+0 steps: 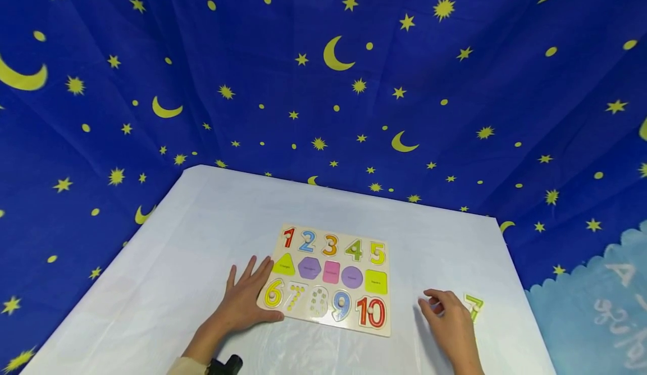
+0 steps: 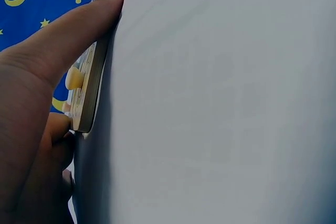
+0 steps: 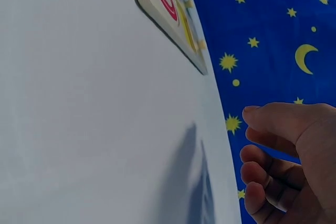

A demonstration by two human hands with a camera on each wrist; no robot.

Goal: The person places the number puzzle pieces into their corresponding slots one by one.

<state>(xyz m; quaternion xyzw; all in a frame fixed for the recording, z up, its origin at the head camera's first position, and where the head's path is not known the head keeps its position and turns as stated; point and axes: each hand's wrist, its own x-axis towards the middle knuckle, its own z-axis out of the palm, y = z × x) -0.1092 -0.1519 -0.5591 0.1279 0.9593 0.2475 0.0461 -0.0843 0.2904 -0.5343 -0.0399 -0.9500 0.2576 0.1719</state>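
Note:
A wooden number puzzle board lies on the white table. My left hand rests against its left side, fingers spread, with the thumb along the near edge; in the left wrist view the thumb touches that edge. The 7 and 8 recesses show their printed dots, while the other numbers sit in place with small knobs. To the right of the board, my right hand hovers with loosely bent fingers, and nothing shows between them in the right wrist view. A green 7 piece lies just beyond that hand.
The white-covered table ends at a blue curtain with yellow moons and stars. A light blue panel with white lettering hangs at the right. A black wrist strap is on the left arm.

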